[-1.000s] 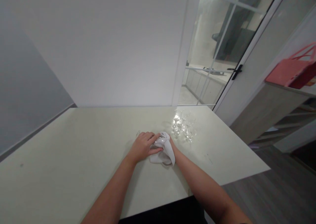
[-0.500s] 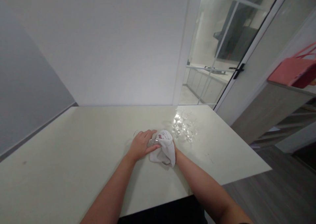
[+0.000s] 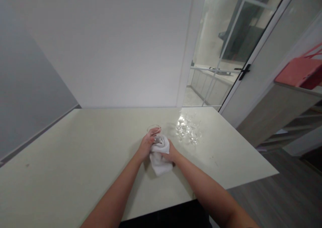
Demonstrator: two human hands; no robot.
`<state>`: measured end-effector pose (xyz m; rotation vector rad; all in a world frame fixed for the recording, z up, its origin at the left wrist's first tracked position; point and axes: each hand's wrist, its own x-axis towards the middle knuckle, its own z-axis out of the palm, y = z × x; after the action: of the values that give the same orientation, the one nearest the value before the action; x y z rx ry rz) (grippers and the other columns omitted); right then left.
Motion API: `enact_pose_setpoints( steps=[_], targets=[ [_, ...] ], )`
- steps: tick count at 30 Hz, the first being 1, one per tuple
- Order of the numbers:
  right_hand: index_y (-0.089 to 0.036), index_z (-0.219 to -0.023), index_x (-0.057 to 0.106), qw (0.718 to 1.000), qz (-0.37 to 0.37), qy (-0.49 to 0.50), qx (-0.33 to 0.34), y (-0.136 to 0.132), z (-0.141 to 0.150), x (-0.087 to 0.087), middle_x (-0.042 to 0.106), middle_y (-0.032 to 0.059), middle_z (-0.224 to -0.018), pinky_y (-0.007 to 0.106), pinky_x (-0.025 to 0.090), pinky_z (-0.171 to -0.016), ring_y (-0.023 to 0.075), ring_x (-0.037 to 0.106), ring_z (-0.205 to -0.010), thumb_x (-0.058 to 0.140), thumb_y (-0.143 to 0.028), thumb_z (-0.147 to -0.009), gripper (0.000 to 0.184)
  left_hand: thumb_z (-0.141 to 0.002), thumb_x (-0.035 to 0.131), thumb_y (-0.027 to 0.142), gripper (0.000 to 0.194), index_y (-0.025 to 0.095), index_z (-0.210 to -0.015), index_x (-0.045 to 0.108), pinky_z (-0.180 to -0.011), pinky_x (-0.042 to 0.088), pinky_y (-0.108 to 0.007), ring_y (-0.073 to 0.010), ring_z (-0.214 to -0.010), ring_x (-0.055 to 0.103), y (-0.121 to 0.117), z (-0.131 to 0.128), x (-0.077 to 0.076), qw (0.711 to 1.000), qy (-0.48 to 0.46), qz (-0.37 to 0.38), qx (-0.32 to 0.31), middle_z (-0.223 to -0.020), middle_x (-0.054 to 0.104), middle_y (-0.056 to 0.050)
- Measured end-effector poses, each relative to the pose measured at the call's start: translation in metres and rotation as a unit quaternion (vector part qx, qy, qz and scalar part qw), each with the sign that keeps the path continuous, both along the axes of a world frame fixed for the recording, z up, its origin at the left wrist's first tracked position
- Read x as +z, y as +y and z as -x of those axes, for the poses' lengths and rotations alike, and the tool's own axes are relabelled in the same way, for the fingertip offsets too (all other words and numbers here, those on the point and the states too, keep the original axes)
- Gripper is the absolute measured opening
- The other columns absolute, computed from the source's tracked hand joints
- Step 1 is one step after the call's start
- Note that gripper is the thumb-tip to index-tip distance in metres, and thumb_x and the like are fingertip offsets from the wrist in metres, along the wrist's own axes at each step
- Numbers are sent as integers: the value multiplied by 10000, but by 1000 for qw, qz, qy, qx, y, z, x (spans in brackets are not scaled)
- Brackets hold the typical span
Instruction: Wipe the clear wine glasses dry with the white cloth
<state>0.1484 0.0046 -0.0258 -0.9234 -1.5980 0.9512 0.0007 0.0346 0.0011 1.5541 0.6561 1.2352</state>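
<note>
Over the middle of the table, my left hand (image 3: 145,146) is closed around a wine glass (image 3: 157,138). The glass is clear, and a thin round end of it points up and away above my fingers. A white cloth (image 3: 161,166) is wrapped about the near part of the glass, hiding that part. From the right, my right hand (image 3: 172,152) grips the cloth; its fingers are mostly hidden behind the folds. The cloth's loose end hangs down toward me.
Several clear glasses (image 3: 187,129) stand close together to the right of my hands on the pale table (image 3: 75,167). Behind the table are a white wall (image 3: 113,47) and a glazed door (image 3: 213,47). A pink bag (image 3: 298,72) rests on a shelf unit at the right.
The glass has turned from lying leftward to pointing up and away. Both hands have drawn closer together, the right hand and cloth shifting slightly left. The cloth's loose end hangs lower.
</note>
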Motion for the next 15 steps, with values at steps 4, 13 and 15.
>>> enact_pose_setpoints(
  steps=[4, 13, 15],
  targets=[
    [-159, -915, 611, 1000, 4, 20, 11, -4, 1, 12, 665, 36, -888, 295, 480, -836, 165, 598, -839, 647, -330, -714, 266, -718, 621, 688, 681, 160, -1149, 619, -944, 444, -403, -292, -1103, 582, -5, -6, 0, 999, -6, 31, -10, -1192, 633, -144],
    [-195, -804, 636, 970, 227, -12, 85, -10, -5, 9, 661, 19, -833, 338, 506, -770, 183, 612, -776, 672, -330, -708, 170, -722, 561, 738, 684, 142, -1038, 676, -840, 486, -398, -277, -944, 631, -10, -5, 6, 983, -40, 130, -127, -1028, 679, -142],
    [-195, -838, 640, 987, 150, -24, 56, -2, -4, 9, 673, 25, -897, 350, 481, -862, 192, 612, -871, 648, -297, -729, 149, -666, 694, 649, 637, 154, -1064, 654, -833, 484, -374, -257, -941, 629, -6, -8, 4, 991, -47, 119, -40, -1019, 680, -119]
  ],
)
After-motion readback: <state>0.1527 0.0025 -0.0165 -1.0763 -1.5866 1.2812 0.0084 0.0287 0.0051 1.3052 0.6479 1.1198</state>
